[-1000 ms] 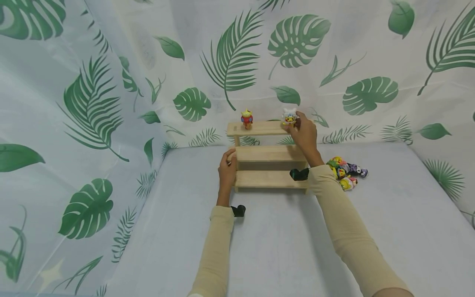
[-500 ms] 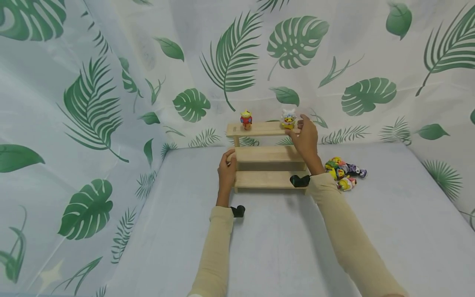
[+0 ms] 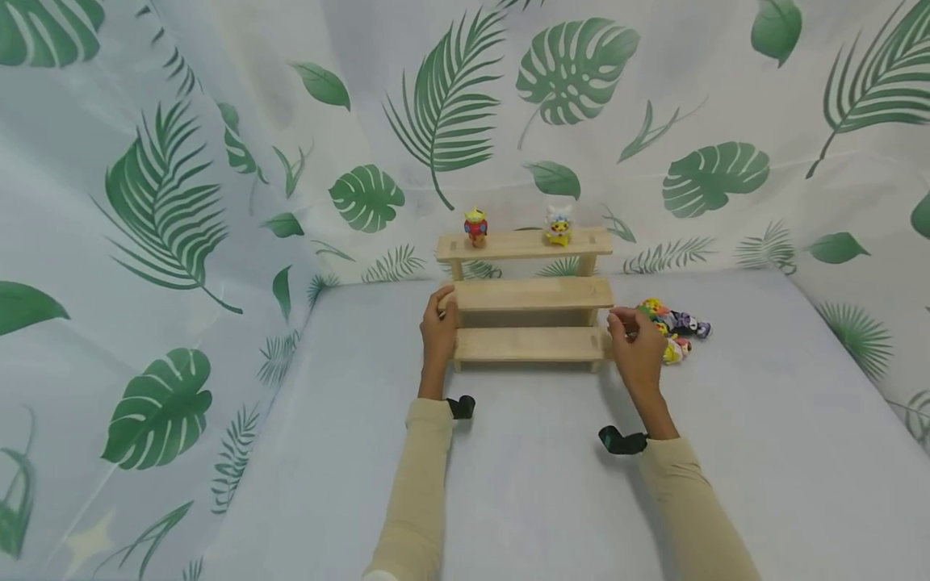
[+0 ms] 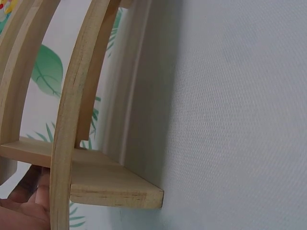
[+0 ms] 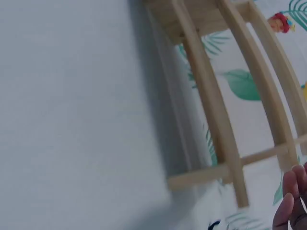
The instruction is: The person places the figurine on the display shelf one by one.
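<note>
A three-tier wooden stand [image 3: 534, 294] is gripped at the left end of its middle tier by my left hand [image 3: 438, 339]. In the left wrist view, that hand [image 4: 29, 203] is partly hidden behind the wood. On the top tier, a red and yellow figure [image 3: 475, 228] stands toward the left and a white-hooded yellow figure [image 3: 559, 227] right of centre. Just off the stand's right side is my right hand [image 3: 639, 351], fingers loosely bent and holding nothing; its fingertips [image 5: 291, 179] show in the right wrist view.
Several colourful figures [image 3: 681, 324] lie in a heap on the pale table [image 3: 538, 476], right of the stand and partly behind my right hand. A leaf-patterned sheet [image 3: 625, 194] rises behind and at the left.
My right hand has let go of the white-hooded figure and moved down and right from the top tier to beside the lower tiers. My left hand keeps its place; the head view has shifted slightly.
</note>
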{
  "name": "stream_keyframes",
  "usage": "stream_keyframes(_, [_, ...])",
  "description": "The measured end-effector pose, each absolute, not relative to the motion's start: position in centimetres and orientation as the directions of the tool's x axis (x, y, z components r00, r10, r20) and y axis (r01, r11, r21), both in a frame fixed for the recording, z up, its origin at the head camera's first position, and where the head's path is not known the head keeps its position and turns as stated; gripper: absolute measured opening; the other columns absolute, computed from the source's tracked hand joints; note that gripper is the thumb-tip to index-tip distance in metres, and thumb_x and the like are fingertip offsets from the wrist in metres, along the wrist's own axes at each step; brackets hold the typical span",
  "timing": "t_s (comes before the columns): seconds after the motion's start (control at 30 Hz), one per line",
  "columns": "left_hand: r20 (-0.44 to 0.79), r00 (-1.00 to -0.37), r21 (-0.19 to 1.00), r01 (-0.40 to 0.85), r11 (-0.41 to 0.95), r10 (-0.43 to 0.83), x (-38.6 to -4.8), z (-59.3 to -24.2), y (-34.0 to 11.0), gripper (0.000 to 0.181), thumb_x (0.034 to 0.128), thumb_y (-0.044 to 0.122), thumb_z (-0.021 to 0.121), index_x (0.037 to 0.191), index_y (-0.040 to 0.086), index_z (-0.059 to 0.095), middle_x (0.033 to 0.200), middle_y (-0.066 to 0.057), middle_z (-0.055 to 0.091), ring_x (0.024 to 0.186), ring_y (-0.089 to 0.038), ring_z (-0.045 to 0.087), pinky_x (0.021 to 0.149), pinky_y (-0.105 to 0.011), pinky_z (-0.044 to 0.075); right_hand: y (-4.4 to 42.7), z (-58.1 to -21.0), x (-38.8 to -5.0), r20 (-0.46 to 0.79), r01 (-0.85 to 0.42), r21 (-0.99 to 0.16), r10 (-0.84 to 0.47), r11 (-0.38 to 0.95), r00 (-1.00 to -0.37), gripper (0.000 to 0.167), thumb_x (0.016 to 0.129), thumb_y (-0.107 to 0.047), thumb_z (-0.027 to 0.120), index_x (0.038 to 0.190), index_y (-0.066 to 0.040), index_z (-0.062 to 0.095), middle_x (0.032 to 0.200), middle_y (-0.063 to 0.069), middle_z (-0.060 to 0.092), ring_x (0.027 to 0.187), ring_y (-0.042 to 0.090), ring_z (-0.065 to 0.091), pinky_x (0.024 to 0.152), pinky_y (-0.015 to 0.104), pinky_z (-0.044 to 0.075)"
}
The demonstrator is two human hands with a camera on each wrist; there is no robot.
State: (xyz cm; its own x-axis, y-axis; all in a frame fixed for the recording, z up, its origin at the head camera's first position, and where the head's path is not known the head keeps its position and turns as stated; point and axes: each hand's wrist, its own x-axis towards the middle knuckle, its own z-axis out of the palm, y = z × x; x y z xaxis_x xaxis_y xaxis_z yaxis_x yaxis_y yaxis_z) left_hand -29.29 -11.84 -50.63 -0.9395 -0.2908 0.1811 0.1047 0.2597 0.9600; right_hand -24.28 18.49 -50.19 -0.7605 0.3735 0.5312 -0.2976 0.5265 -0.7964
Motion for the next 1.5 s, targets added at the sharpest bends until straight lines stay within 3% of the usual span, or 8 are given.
stream_keyframes(0.33, [0.219, -0.933, 0.952, 0.139, 0.274, -0.286, -29.9, -50.2, -12.3, 0.030, 0.1013, 0.035, 0.052, 0.128, 0.026, 0.062, 0.137, 0.001, 0.060, 0.101, -0.022, 0.062, 0.091, -0.041, 0.051, 22.3, -52.1, -20.7, 0.241, 0.060, -0.907, 0.631, 0.417, -0.737, 0.031, 0.096, -0.017, 0.055, 0.121, 0.001, 0.060, 0.099, 0.005, 0.056, 0.066, -0.010, 0.046, 0.055, 0.005, 0.037])
stream_keyframes(0.53, [0.195, -0.938, 0.957, 0.117, 0.267, -0.285, -29.9, -50.2, -12.1, 0.030, 0.1012, 0.036, 0.051, 0.128, 0.027, 0.061, 0.136, 0.001, 0.060, 0.097, -0.021, 0.061, 0.090, -0.041, 0.051, 24.6, -53.0, -19.9, -0.128, 0.314, -0.927, 0.612, 0.206, -0.780, 0.064, 0.098, -0.035, 0.051, 0.152, -0.015, 0.021, 0.143, 0.012, 0.030, 0.088, -0.006, 0.046, 0.059, 0.008, 0.047])
stream_keyframes(0.67, [0.190, -0.938, 0.956, 0.110, 0.271, -0.290, -29.8, -50.2, -12.0, 0.031, 0.1012, 0.036, 0.051, 0.129, 0.027, 0.061, 0.137, 0.001, 0.059, 0.100, -0.021, 0.061, 0.092, -0.041, 0.050, 25.8, -53.3, -20.2, -0.250, 0.319, -0.947, 0.519, 0.046, -0.817, 0.080, 0.098, -0.035, 0.054, 0.156, -0.024, 0.001, 0.162, 0.007, 0.004, 0.065, -0.011, 0.058, 0.056, 0.015, 0.053])
stream_keyframes(1.13, [0.194, -0.935, 0.957, 0.113, 0.268, -0.297, -29.7, -50.2, -11.9, 0.030, 0.1013, 0.032, 0.051, 0.128, 0.025, 0.061, 0.136, -0.001, 0.060, 0.101, -0.022, 0.061, 0.094, -0.041, 0.050, 27.9, -53.6, -21.8, -0.277, 0.325, -0.941, 0.336, 0.095, -0.900, 0.089, 0.097, -0.030, 0.059, 0.158, -0.018, -0.003, 0.166, 0.007, -0.004, 0.068, -0.008, 0.064, 0.060, 0.020, 0.056])
stream_keyframes(1.23, [0.193, -0.935, 0.958, 0.115, 0.261, -0.296, -29.5, -50.4, -11.9, 0.029, 0.1012, 0.031, 0.052, 0.128, 0.025, 0.062, 0.137, -0.001, 0.059, 0.108, -0.022, 0.061, 0.096, -0.042, 0.049, 28.0, -53.7, -22.1, -0.275, 0.365, -0.906, 0.357, 0.214, -0.893, 0.086, 0.097, -0.037, 0.058, 0.158, -0.016, 0.001, 0.166, 0.010, 0.002, 0.103, 0.007, 0.066, 0.075, 0.021, 0.056])
stream_keyframes(1.33, [0.197, -0.935, 0.958, 0.120, 0.261, -0.295, -29.3, -50.5, -11.9, 0.029, 0.1010, 0.030, 0.052, 0.128, 0.025, 0.062, 0.140, 0.000, 0.057, 0.116, -0.022, 0.059, 0.098, -0.043, 0.048, 28.1, -53.9, -22.1, -0.245, 0.374, -0.869, 0.375, 0.324, -0.894, 0.083, 0.097, -0.039, 0.057, 0.158, -0.014, 0.008, 0.165, 0.013, 0.008, 0.139, 0.027, 0.040, 0.094, 0.026, 0.051])
stream_keyframes(1.4, [0.199, -0.935, 0.957, 0.122, 0.263, -0.293, -29.3, -50.6, -11.9, 0.029, 0.1010, 0.030, 0.052, 0.128, 0.025, 0.062, 0.141, 0.000, 0.057, 0.118, -0.023, 0.058, 0.099, -0.044, 0.048, 28.1, -54.1, -22.1, -0.212, 0.352, -0.865, 0.376, 0.357, -0.902, 0.081, 0.096, -0.037, 0.059, 0.158, -0.013, 0.012, 0.164, 0.014, 0.012, 0.145, 0.034, 0.028, 0.093, 0.025, 0.051])
stream_keyframes(1.5, [0.200, -0.935, 0.956, 0.121, 0.267, -0.294, -29.3, -50.6, -11.9, 0.029, 0.1010, 0.030, 0.052, 0.128, 0.025, 0.062, 0.141, 0.000, 0.056, 0.118, -0.024, 0.059, 0.098, -0.044, 0.048, 28.0, -54.4, -22.0, -0.157, 0.313, -0.866, 0.380, 0.391, -0.911, 0.080, 0.094, -0.032, 0.064, 0.157, -0.011, 0.017, 0.162, 0.016, 0.018, 0.142, 0.035, 0.032, 0.075, 0.015, 0.053])
